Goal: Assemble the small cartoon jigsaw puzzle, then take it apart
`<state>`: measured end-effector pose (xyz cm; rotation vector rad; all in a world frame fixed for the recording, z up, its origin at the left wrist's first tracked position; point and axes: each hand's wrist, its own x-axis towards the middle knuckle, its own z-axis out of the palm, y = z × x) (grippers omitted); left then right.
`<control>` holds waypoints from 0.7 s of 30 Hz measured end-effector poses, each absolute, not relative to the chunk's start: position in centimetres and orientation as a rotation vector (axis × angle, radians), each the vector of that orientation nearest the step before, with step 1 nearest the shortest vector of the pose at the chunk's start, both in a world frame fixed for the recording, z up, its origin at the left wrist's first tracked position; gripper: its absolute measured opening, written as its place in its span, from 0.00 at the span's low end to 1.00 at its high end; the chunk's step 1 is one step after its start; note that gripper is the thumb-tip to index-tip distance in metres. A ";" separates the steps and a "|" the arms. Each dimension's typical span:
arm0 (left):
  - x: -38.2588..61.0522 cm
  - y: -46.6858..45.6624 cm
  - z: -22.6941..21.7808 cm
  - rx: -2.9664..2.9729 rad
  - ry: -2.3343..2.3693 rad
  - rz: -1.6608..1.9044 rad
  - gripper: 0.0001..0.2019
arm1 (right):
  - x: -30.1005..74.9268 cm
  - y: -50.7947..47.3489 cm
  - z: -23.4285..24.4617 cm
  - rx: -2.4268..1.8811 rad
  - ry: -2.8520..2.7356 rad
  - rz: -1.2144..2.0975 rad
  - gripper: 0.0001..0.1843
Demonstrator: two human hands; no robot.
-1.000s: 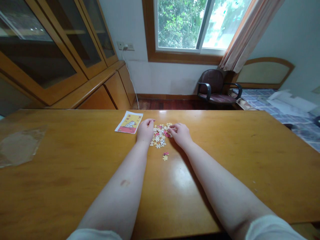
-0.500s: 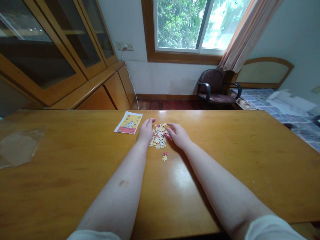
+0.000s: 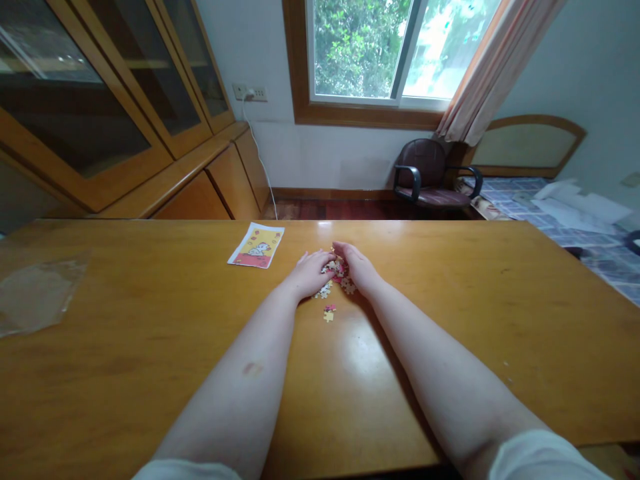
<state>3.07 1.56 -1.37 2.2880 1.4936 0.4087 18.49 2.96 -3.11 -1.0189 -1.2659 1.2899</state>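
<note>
A small heap of jigsaw puzzle pieces (image 3: 334,269), pale, yellow and pink-red, lies on the wooden table between my hands. My left hand (image 3: 311,273) rests over the heap's left side with its fingers spread and covers part of it. Along the right side curves my right hand (image 3: 359,265), fingers extended and thumb apart, touching the pieces' edge. Nearer to me, a few loose puzzle pieces (image 3: 329,313), yellow and pink, lie away from the heap. Left of my hands is a picture card (image 3: 257,245) with a white animal on yellow and red.
A clear plastic bag (image 3: 37,293) lies at the left of the wooden table (image 3: 150,373). Past the table's far edge stand a glass-door cabinet (image 3: 185,167), a dark armchair (image 3: 430,173) and, at right, a bed (image 3: 555,207).
My left hand has moved right and turned over the pieces, pushing them into a tighter heap against my right hand. My right hand has barely moved.
</note>
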 end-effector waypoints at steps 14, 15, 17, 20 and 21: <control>3.4 1.7 -2.0 2.235 1.779 0.256 0.30 | 19.4 2.1 -1.9 -1.379 -2.162 0.747 0.25; 3.5 1.6 -1.9 2.244 1.753 0.248 0.31 | 19.4 2.0 -1.8 -1.359 -2.174 0.727 0.23; 3.6 1.5 -1.9 2.267 1.689 0.249 0.32 | 19.4 1.9 -1.6 -1.307 -2.120 0.727 0.21; 4.0 1.3 -2.0 2.313 1.610 0.248 0.33 | 19.4 2.0 -1.6 -1.229 -2.042 0.767 0.23; 4.1 1.3 -2.1 2.322 1.604 0.243 0.33 | 19.4 2.0 -1.7 -1.210 -2.042 0.779 0.24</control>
